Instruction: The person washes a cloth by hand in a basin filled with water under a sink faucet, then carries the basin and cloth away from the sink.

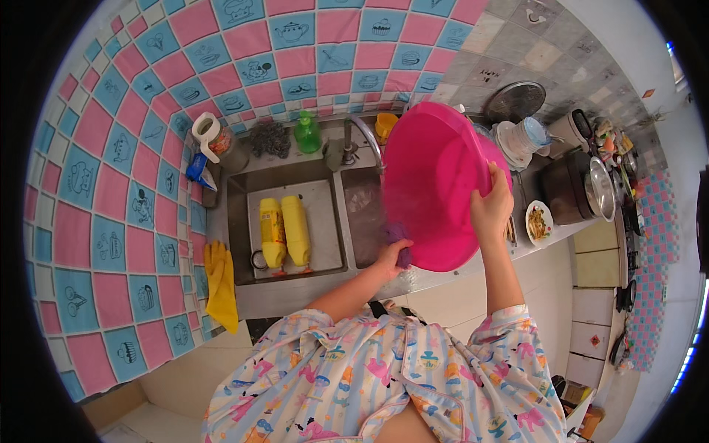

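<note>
A large pink plastic basin [426,183] is tipped on its side, its mouth towards the right-hand bowl of the steel sink [360,243]. My right hand [493,202] grips its rim on the right. At the lower rim, my left hand [394,259] holds a purple cloth [403,249] against the basin. The chrome faucet [365,135] curves over beside the basin's left edge. Water appears to lie in the right-hand bowl, partly hidden by the basin.
Two yellow bottles [284,231] lie in the left bowl [324,260]. A green pump bottle [307,133] and a dark mesh scrubber [270,138] stand behind it. Yellow rubber gloves [220,285] hang at left. Stacked bowls [518,141] and a plate of food [538,223] occupy the right counter.
</note>
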Motion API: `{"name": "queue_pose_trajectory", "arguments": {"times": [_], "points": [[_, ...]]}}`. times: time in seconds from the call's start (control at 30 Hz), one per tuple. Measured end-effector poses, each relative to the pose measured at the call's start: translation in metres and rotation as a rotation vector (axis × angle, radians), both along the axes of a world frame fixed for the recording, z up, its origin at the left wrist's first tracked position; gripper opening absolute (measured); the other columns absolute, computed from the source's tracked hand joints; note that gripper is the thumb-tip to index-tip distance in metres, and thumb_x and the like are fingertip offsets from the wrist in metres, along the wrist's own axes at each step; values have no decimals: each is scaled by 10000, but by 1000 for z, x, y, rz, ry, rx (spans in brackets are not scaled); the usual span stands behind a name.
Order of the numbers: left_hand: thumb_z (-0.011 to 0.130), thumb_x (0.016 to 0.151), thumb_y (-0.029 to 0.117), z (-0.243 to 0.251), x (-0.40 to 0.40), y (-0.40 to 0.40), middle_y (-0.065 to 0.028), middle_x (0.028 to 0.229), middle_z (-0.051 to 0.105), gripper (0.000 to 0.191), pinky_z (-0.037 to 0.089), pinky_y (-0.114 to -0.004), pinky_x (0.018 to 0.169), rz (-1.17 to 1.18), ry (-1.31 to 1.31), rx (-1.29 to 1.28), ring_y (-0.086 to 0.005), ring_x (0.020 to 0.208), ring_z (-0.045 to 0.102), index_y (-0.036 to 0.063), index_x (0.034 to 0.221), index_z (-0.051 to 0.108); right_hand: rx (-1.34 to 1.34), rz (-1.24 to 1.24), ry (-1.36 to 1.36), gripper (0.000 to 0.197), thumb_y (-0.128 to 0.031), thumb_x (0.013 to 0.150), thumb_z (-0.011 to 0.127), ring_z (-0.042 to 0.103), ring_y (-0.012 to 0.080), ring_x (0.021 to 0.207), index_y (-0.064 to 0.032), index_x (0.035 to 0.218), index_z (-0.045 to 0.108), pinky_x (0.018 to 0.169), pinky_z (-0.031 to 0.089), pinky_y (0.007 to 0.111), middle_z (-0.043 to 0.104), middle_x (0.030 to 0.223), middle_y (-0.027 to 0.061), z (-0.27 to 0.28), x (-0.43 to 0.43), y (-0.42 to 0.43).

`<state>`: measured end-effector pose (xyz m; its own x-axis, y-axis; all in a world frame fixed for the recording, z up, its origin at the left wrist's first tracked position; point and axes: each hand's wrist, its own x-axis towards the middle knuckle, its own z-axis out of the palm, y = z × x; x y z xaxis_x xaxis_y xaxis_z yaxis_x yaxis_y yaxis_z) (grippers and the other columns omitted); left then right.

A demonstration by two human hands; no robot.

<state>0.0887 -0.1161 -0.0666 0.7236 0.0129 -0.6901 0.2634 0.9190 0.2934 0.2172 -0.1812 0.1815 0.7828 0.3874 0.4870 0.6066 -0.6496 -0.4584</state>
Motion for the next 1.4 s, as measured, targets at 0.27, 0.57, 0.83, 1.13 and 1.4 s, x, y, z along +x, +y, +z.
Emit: {"name": "queue_pose_trajectory", "arguments": {"times": [0.27, 0.57, 0.83, 1.13, 1.4], "points": [[660, 704, 185, 26, 21, -35, -27, 778, 591, 222, 478, -318, 529, -66, -188, 110, -149, 716, 581, 110, 892, 568, -58, 123, -59, 508, 79, 637, 508, 393, 293, 1208, -30, 1130, 452, 1015, 218, 513, 503, 1208, 125, 23, -25, 4], [623, 736, 236, 24, 62, -44, -14, 768, 595, 184, 503, -369, 609, -245, -506, -136, -132, 678, 583, 113, 869, 591, -151, 238, -155, 514, 108, 610, 492, 319, 307, 1247, -45, 1098, 449, 999, 117, 595, 416, 1293, 127, 39, -56, 22], [625, 734, 249, 49, -6, -15, -37, 839, 613, 264, 521, -382, 597, -166, -224, -126, -174, 728, 596, 109, 950, 566, -44, 276, 93, 514, 79, 631, 515, 284, 316, 1263, -61, 1114, 409, 1015, 103, 572, 388, 1320, 136, 30, -46, 15], [653, 696, 234, 130, -126, 85, 0, 820, 577, 273, 456, -334, 496, 352, -18, 267, -158, 694, 561, 126, 926, 552, 705, 125, 854, 431, 77, 638, 560, 548, 193, 824, 44, 1046, 426, 717, 460, 284, 533, 957, 130, -5, 22, -23], [624, 731, 139, 213, -109, 84, -16, 797, 556, 231, 465, -325, 553, 444, -226, 646, -147, 674, 553, 81, 940, 543, 797, 115, 1507, 366, -31, 728, 585, 570, 203, 702, -28, 1057, 424, 586, 506, 397, 552, 921, 108, -89, 65, -79]]}}
